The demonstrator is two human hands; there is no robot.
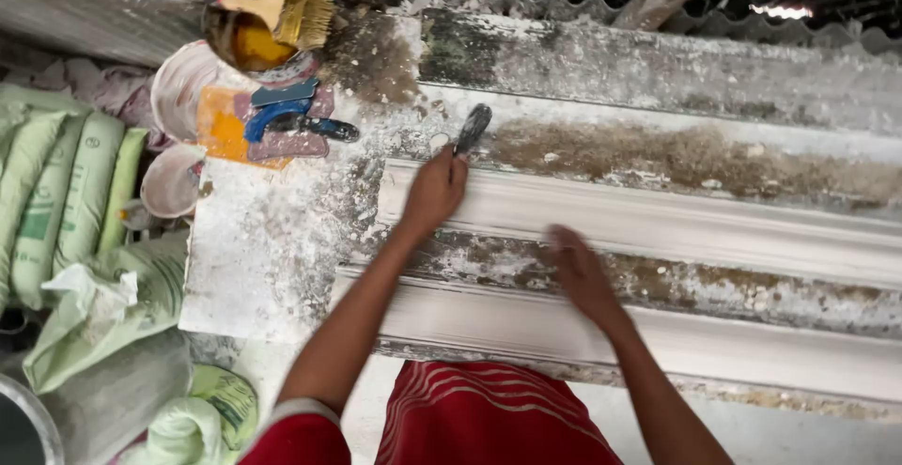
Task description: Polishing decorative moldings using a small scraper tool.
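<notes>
Bowl [246, 16] holds yellow liquid [254, 44], brush [287, 9]

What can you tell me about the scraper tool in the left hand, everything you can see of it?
The scraper is a small hand tool with a flat, dark blade crusted with pale plaster-like residue. The blade points up and to the right, tilted, over the stained, powdery worktable. Its handle is hidden inside the left hand, which grips it just above the upper white moulding strip. Whether the blade tip touches the table surface cannot be told. Nothing else touches it.
</notes>
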